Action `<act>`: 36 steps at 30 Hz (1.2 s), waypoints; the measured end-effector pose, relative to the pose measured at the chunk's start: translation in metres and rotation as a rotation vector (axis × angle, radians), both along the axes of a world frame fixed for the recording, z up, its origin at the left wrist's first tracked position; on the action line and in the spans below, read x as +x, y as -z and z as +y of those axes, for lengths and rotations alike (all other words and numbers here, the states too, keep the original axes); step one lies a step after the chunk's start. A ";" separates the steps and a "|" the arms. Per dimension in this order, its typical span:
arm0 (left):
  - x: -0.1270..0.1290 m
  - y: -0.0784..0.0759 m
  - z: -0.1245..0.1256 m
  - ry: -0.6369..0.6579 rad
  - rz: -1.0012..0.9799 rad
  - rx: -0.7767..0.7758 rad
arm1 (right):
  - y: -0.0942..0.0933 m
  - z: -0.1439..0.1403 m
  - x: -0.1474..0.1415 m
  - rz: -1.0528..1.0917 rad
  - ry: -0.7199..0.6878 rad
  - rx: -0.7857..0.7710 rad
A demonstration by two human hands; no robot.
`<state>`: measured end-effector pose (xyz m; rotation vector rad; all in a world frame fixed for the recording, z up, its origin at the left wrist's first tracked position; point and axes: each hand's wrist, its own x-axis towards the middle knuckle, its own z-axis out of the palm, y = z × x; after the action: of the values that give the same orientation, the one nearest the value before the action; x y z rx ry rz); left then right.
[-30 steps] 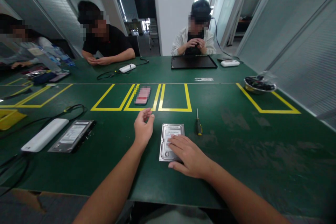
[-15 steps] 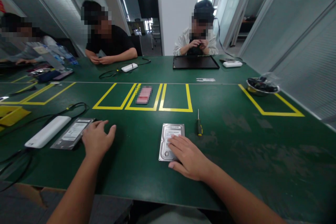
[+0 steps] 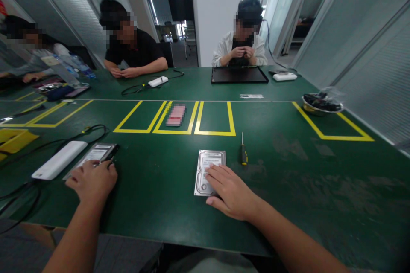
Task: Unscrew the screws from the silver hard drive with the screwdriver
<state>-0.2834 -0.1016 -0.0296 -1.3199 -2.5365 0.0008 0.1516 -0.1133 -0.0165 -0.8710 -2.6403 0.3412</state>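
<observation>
My left hand (image 3: pixel 94 179) is closed over a hard drive (image 3: pixel 101 152) at the left, fingers toward its left side and thumb at its right edge. The hand covers the drive's near part, and its far right edge shows some thickness. Flat on a second, silver hard drive (image 3: pixel 201 175) rests my right hand (image 3: pixel 229 190), fingers stretched over the label and thumb apart by the near edge. To the right of that drive lies a screwdriver (image 3: pixel 244 155) with a black and yellow handle.
A white power bank-like block (image 3: pixel 59 160) with black cables lies left of the left drive, near a yellow bin (image 3: pixel 17 140). Yellow tape outlines (image 3: pixel 214 132) mark the table; one frames a pink, blurred item (image 3: pixel 176 115). A bowl (image 3: pixel 322 104) stands right. Several people sit opposite.
My left hand has moved left and toward me, from beside the left hard drive onto it, and its fingers have closed round it. My right hand stays on the silver drive.
</observation>
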 end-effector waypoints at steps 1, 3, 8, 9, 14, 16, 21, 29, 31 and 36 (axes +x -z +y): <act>0.001 0.000 0.000 -0.001 0.002 0.005 | 0.000 0.000 0.000 0.001 0.001 0.000; 0.003 -0.001 -0.001 -0.001 0.013 0.025 | 0.000 0.000 0.000 -0.001 0.005 -0.003; 0.000 0.001 -0.002 0.012 0.003 0.055 | 0.000 -0.001 0.000 -0.007 0.005 -0.004; -0.001 0.003 -0.002 0.017 0.006 0.062 | 0.000 -0.001 0.000 -0.005 0.006 -0.004; -0.005 0.007 0.001 0.045 0.041 0.124 | -0.002 0.000 -0.001 -0.003 0.005 -0.017; -0.006 0.007 0.002 0.055 0.032 0.129 | -0.002 0.000 0.000 -0.001 0.004 -0.018; -0.008 0.006 0.004 0.089 0.028 0.123 | -0.002 0.000 0.000 0.004 0.001 -0.013; -0.013 0.012 0.011 0.098 0.059 0.140 | 0.000 0.000 0.000 0.013 0.007 -0.016; -0.013 0.011 0.012 0.104 0.055 0.145 | 0.000 0.000 0.000 0.007 0.008 -0.020; -0.007 0.007 0.012 0.117 0.057 0.130 | -0.001 0.000 0.000 0.013 0.004 -0.019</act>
<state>-0.2906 -0.0893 -0.0370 -1.3945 -2.3653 -0.1453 0.1512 -0.1129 -0.0158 -0.8768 -2.6276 0.3705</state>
